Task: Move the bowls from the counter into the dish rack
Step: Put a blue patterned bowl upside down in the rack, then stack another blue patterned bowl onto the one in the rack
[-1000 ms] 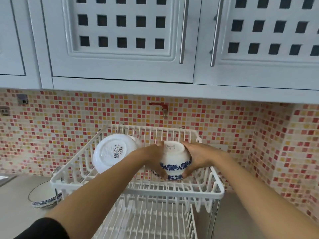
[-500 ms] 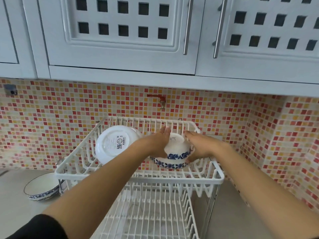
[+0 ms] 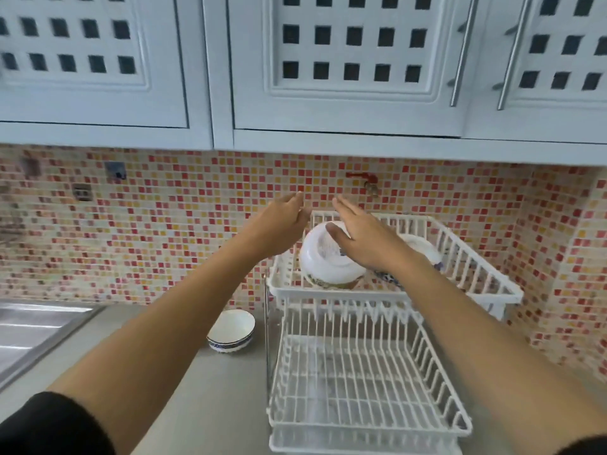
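Note:
A white two-tier dish rack [image 3: 341,293] stands on the grey counter. In its upper tier a white bowl [image 3: 323,262] leans on its side, base toward me. Behind my right wrist lies a second bowl with blue flowers [image 3: 423,249], partly hidden. A third blue-rimmed bowl [image 3: 231,330] sits upright on the counter left of the rack. My left hand [image 3: 279,226] hovers left of the upper tier, fingers extended, holding nothing. My right hand [image 3: 359,236] is flat above the leaning bowl, fingers apart, holding nothing.
A steel sink [image 3: 31,333] lies at the left. The lower rack tier [image 3: 361,382] holds nothing. A mosaic tile wall [image 3: 164,231] with a red tap [image 3: 363,180] is behind, and white cabinets [image 3: 345,67] hang overhead. The tiled side wall closes the right.
Both hands have let go of the blue-flowered bowl, which now lies in the upper tier, and have lifted up and to the left. The view has swung left.

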